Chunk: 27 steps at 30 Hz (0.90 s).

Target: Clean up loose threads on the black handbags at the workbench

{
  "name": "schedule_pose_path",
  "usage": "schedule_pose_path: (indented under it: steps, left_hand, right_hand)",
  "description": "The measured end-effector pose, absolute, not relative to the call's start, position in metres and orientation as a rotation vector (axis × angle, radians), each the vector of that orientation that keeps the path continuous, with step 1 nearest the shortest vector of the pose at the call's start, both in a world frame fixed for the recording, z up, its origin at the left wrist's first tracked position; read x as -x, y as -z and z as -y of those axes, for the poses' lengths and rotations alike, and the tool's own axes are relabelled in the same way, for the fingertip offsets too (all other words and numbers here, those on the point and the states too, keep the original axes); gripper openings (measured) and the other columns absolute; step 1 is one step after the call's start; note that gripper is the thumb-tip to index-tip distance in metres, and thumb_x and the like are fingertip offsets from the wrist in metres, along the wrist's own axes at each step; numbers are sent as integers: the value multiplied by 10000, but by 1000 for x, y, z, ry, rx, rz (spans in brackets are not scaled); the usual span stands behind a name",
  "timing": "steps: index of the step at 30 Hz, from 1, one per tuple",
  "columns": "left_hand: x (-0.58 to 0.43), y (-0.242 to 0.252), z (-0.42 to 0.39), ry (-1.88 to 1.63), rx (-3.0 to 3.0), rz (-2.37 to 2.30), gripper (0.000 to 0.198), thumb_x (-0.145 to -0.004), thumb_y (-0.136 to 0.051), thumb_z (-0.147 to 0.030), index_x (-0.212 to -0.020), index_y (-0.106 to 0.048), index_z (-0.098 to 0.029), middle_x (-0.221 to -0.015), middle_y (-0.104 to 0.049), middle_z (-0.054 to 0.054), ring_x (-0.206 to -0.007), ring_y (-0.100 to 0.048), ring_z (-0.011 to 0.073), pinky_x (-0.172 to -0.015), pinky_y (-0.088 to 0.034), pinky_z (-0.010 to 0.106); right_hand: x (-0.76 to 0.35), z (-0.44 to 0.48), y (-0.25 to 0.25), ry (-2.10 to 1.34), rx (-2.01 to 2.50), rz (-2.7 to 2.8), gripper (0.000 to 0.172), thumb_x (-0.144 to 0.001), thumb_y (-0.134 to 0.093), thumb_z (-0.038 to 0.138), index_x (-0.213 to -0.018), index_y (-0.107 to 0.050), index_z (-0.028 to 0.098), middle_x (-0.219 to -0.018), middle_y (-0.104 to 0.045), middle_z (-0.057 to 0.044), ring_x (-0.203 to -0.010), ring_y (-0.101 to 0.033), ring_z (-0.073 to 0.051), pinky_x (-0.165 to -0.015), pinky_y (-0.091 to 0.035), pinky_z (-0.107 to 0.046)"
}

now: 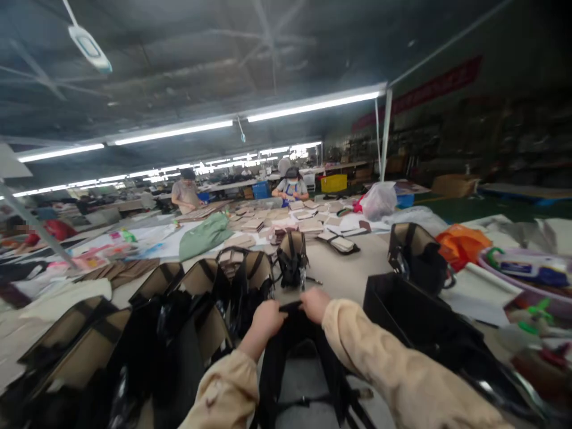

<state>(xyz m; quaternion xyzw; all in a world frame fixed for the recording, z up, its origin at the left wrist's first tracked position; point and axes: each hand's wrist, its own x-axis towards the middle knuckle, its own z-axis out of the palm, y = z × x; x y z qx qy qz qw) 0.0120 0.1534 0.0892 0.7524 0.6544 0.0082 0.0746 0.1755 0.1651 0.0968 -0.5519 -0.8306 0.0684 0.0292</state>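
Low in the middle of the head view, a black bag [297,325] with hanging straps is held up by its top edge. My left hand [267,320] pinches that edge on one side, fingers closed. On the other side my right hand [315,302] grips the same edge, fingers closed too. Just beyond my hands a small black bag with a tan inside [291,256] stands on the table. A buckled strap [305,400] crosses the lower part of the held bag. The bag's underside is out of view.
Several black bags with tan linings [196,277] crowd the left. An open black case [415,316] and another bag [413,253] stand at the right, near a purple basin [491,256]. A green cloth [205,235] lies further back. Two people [291,186] work across the table.
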Motion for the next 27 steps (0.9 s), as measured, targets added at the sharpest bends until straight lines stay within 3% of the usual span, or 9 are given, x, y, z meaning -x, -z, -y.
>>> schedule_pose_path:
  steps: [4, 7, 14, 18, 22, 27]
  left_hand:
    - [-11, -99, -127, 46, -2230, -1954, 318, -775, -519, -416, -911, -688, -184, -958, -685, 93, -937, -611, 211, -766, -432, 258]
    - [-14, -96, -103, 30, -2367, -1935, 312, -761, -542, -411, -878, -696, -167, -916, -688, 102, -905, -617, 225, -740, -443, 268]
    - [-18, -79, -52, -58, -2332, -1938, 258, -719, -597, -385, -790, -703, -161, -843, -687, 98, -865, -618, 228, -729, -442, 271]
    - [-15, -77, -35, -218, -2235, -1959, 216, -696, -624, -368, -729, -692, -165, -760, -680, 69, -779, -621, 204, -675, -435, 261]
    - [-12, -73, -28, -438, -2252, -1832, 170, -680, -645, -299, -796, -680, -179, -765, -682, 26, -739, -618, 167, -648, -434, 242]
    - [-5, -58, -28, -825, -2051, -1699, 238, -650, -649, -157, -885, -621, -182, -859, -685, 17, -814, -622, 140, -755, -456, 241]
  right_hand:
    - [-181, -145, -97, -239, 1617, 2632, 295, -844, -478, 336, -936, -697, 161, -952, -681, -143, -945, -610, -265, -778, -445, -308]
    - [-189, -126, -93, -227, 1583, 2658, 319, -845, -468, 368, -959, -689, 168, -989, -671, -133, -979, -587, -263, -811, -428, -317]
    - [-192, -81, -77, -174, 1560, 2700, 311, -815, -512, 405, -941, -700, 192, -962, -682, -112, -940, -601, -244, -770, -434, -291]
    - [-190, -67, -77, -123, 1537, 2683, 299, -814, -518, 397, -927, -707, 195, -932, -691, -108, -889, -621, -236, -708, -444, -279]
    - [-191, -63, -81, -103, 1535, 2644, 274, -797, -543, 394, -883, -715, 199, -899, -699, -95, -866, -629, -231, -673, -441, -269]
    - [-192, -63, -79, -163, 1582, 2593, 270, -794, -539, 390, -905, -710, 211, -911, -697, -83, -876, -620, -219, -679, -432, -264]
